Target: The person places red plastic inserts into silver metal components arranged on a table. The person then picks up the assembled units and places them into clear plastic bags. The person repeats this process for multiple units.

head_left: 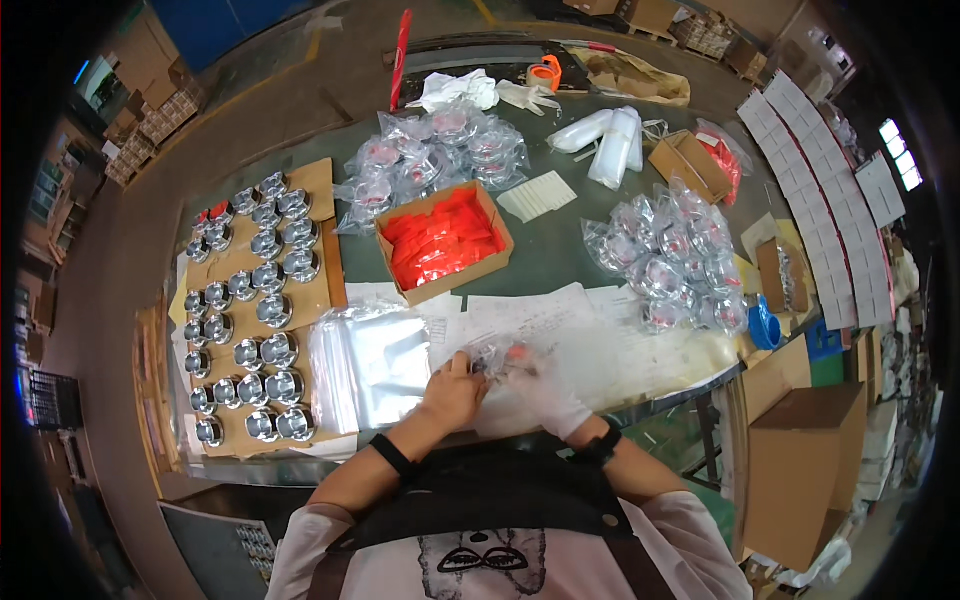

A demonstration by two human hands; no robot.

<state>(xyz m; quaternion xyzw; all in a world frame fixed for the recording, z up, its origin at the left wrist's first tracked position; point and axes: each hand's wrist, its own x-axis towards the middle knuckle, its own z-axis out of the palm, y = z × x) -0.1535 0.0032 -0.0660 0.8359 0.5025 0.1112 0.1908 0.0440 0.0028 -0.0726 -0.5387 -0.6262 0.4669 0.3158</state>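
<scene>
While the left hand (pixel 457 391) grips a clear bag (pixel 490 357) near the front edge of the worktop (pixel 550 230) and the gloved right hand (pixel 548 393) meets it, too blurred to judge its grip, a light hold should spare the film. Flat sleeves (pixel 385 375) lie just left; beyond the papers (pixel 528 306), a carton (pixel 463 276) of red packets (pixel 442 240) stands before the heaped bagged parts (pixel 430 165), hampering reach.

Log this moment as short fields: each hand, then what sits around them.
Left hand: bare, fingers at a small clear plastic bag showing something red; grip unclear
Right hand: white-gloved, blurred, at the same bag
Left: flat clear plastic bags, stacked; farther left, round silver metal parts on brown cardboard
Ahead: open brown cardboard box holding shiny red packets
Ahead right: pile of clear-bagged silver parts
</scene>
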